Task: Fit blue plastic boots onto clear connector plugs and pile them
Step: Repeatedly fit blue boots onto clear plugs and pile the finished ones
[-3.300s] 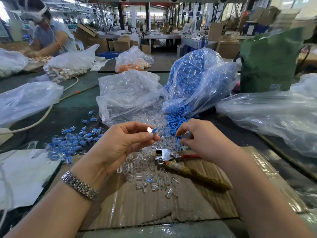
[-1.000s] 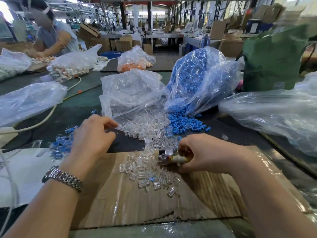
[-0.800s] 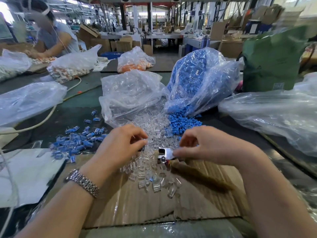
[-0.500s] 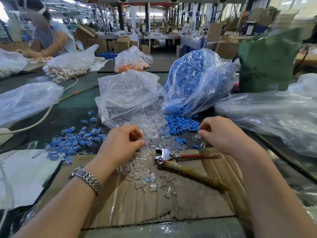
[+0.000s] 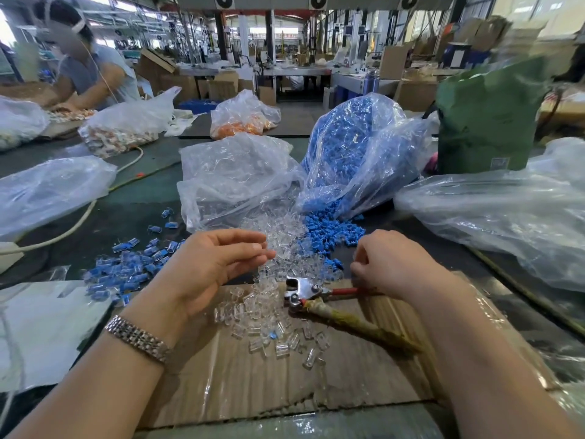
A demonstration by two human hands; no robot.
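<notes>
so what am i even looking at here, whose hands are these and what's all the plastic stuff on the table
This is one view from a camera worn on a person's head, looking down at their own two bare hands; there is no machine. The left hand, with a metal watch on its wrist, hovers with relaxed fingers over a heap of small clear plastic connector plugs. It is hard to tell whether it holds one. The right hand is curled, its contents hidden. Loose blue plastic boots spill from a clear bag. Finished plugs with blue boots lie piled on the left. Red-handled metal pliers rest on the brown cardboard sheet.
</notes>
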